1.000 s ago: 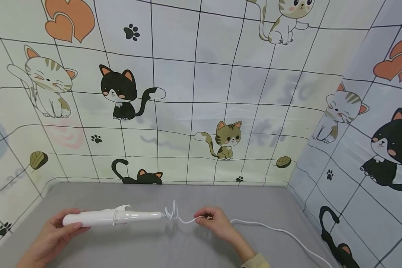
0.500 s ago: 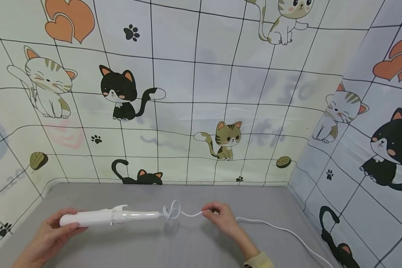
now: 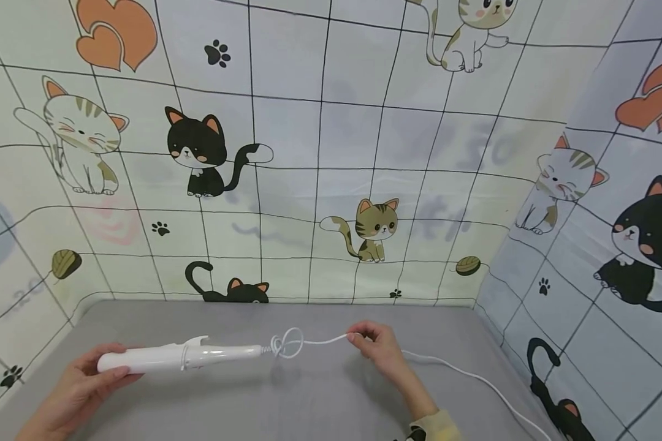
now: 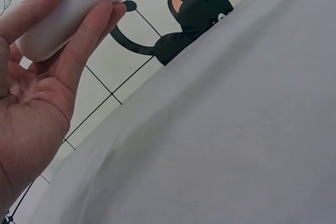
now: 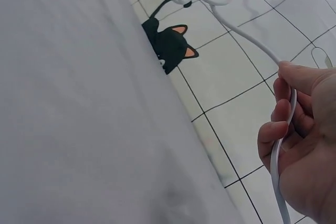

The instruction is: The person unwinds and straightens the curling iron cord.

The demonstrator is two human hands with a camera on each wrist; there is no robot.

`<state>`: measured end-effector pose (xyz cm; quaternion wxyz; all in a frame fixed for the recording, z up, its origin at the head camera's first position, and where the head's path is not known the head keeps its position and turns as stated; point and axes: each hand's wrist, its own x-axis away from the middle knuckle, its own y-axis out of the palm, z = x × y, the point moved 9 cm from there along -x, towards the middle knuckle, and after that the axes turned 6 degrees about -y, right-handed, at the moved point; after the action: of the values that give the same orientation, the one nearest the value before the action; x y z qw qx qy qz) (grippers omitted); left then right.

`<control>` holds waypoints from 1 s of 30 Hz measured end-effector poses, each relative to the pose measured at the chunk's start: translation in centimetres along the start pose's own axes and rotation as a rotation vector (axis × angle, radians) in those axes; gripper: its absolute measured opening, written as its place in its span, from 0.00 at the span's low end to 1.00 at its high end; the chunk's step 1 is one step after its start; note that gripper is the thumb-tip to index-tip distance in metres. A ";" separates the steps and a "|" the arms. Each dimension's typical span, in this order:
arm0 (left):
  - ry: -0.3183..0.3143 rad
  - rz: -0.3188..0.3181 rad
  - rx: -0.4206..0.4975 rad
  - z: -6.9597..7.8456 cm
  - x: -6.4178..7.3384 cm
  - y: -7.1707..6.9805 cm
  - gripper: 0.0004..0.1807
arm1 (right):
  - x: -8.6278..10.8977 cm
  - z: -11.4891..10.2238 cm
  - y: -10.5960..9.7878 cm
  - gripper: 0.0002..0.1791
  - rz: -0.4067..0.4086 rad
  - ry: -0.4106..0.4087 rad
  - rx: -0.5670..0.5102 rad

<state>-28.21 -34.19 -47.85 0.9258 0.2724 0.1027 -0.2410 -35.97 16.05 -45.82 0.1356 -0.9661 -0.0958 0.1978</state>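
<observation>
A white curling iron (image 3: 220, 353) is held level above the grey surface, its thumb lever on the upper side. My left hand (image 3: 83, 386) grips the thick, rounded end at the left, between thumb and fingers. From the opposite end comes its white cord (image 3: 322, 342), which makes a few loose loops close to the iron. Farther along, my right hand (image 3: 380, 350) pinches the cord between thumb and finger. In the right wrist view the cord (image 5: 252, 38) passes under the thumb and down along the curled fingers. The left wrist view shows the iron's rounded end (image 4: 47, 45) against the left fingers.
A grey cloth-like surface (image 3: 226, 410) spreads beneath both hands. White walls (image 3: 287, 135) with black grid lines and printed cats stand behind and at both sides. The rest of the cord (image 3: 474, 375) trails to the lower right.
My right hand has moved right and slightly up, with the cord in its fingers. The stretch of cord between loops and hand is longer and straighter. My left hand has barely shifted left.
</observation>
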 end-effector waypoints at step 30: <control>0.041 0.037 0.184 1.2 1.6 -2.4 0.30 | 0.1 1.9 -6.2 0.10 0.241 0.211 -0.032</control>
<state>-28.00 -37.22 -48.45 0.8988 0.3632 0.0942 -0.2267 -37.42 22.35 -45.67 0.1049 -0.9880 0.0325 0.1083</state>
